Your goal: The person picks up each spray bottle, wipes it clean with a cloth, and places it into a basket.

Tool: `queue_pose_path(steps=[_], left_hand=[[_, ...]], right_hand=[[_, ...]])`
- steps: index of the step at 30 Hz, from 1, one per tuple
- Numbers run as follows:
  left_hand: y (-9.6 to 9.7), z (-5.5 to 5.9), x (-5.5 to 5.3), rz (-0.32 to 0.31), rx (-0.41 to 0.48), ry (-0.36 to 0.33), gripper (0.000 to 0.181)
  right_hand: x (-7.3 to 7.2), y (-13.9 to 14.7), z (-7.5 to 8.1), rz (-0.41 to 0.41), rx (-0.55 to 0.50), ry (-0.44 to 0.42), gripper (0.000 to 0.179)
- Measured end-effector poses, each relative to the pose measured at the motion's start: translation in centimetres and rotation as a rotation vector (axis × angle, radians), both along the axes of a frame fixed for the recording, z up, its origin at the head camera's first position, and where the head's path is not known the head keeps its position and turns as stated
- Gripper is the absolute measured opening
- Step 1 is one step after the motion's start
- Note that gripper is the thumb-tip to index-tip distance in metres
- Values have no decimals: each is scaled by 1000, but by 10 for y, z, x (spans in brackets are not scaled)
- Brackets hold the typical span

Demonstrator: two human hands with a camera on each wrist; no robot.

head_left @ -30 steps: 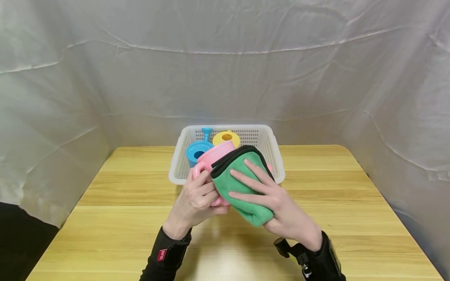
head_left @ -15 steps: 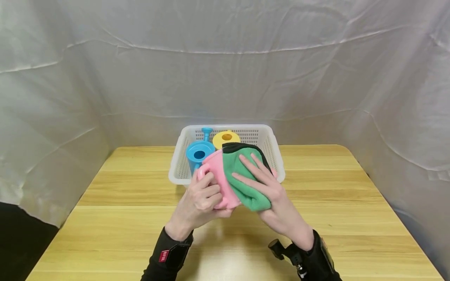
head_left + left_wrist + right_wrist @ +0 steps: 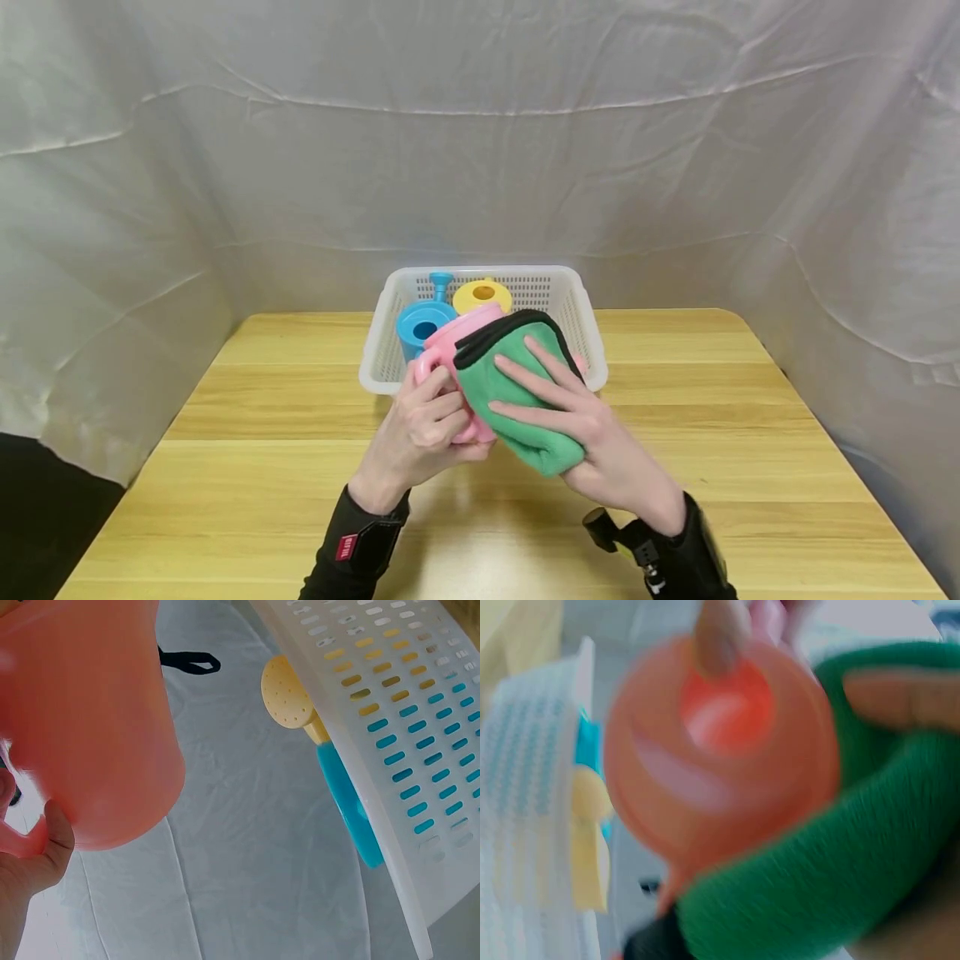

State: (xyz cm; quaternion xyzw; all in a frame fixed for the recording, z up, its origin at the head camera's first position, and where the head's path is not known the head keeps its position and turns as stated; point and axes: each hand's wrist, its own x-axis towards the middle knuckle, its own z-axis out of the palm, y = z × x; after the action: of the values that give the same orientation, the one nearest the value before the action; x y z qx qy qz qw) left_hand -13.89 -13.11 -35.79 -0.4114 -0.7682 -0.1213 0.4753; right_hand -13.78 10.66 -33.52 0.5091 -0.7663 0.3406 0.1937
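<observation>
A pink watering can (image 3: 444,340) is held tilted in front of the basket. My left hand (image 3: 420,433) grips it by its looped handle, thumb against the can wall in the left wrist view. With fingers spread, my right hand (image 3: 592,429) presses a folded green cloth (image 3: 517,417) with black edging onto the can's side. In the right wrist view the thumb lies over a fold of this cloth, and the can's top shows a round opening. The cloth hides much of the can and its spout.
Behind the hands stands a white perforated basket (image 3: 378,354). Inside it are a blue watering can (image 3: 412,321) and a yellow watering can (image 3: 465,296). The basket rests on a wooden table (image 3: 262,400), with pale sheeting (image 3: 480,183) hanging around the back and sides.
The right hand rubs the cloth over the can: half a second ago both sat farther up the side, and now they are lower again. The can has tilted back slightly left, still gripped.
</observation>
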Motion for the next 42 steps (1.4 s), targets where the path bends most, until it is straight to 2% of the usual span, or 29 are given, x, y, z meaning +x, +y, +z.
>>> queue_pose_path(steps=[3,5,9,11,13,17,20,24,27,30,32,35,40,42], left_hand=[[1,0,0,9,-9,-4,25],[2,0,0,14,-23,7,28],[3,0,0,-1,-42,22,39],[3,0,0,-15,-42,17,44],[3,0,0,-22,-31,10,44],[1,1,0,-20,-17,5,47],[1,2,1,-13,-22,13,49],[4,1,1,-23,-31,19,48],[6,-1,2,-31,-32,16,37],[6,-2,2,-37,-28,5,30],[6,-3,2,-33,-27,4,30],[6,-3,2,-26,-28,9,34],[7,-2,2,-24,-42,24,43],[8,-2,2,-28,-48,25,44]], right_hand=[[4,-14,-4,-123,-34,28,63],[5,-18,-6,-162,-76,-1,68],[0,-16,-7,-139,-179,-153,75],[-3,-9,-6,-100,-182,-199,71],[-6,0,-4,-33,-143,-214,64],[-11,18,1,137,-43,-168,59],[-11,20,2,168,-32,-131,61],[-5,6,0,59,-46,-35,65],[1,-4,0,-44,-2,82,76],[6,-8,2,-95,51,182,83],[8,-9,2,-108,70,205,84],[8,-9,3,-125,60,152,82],[3,-9,0,-142,-77,-71,84],[-1,-10,-2,-143,-138,-135,81]])
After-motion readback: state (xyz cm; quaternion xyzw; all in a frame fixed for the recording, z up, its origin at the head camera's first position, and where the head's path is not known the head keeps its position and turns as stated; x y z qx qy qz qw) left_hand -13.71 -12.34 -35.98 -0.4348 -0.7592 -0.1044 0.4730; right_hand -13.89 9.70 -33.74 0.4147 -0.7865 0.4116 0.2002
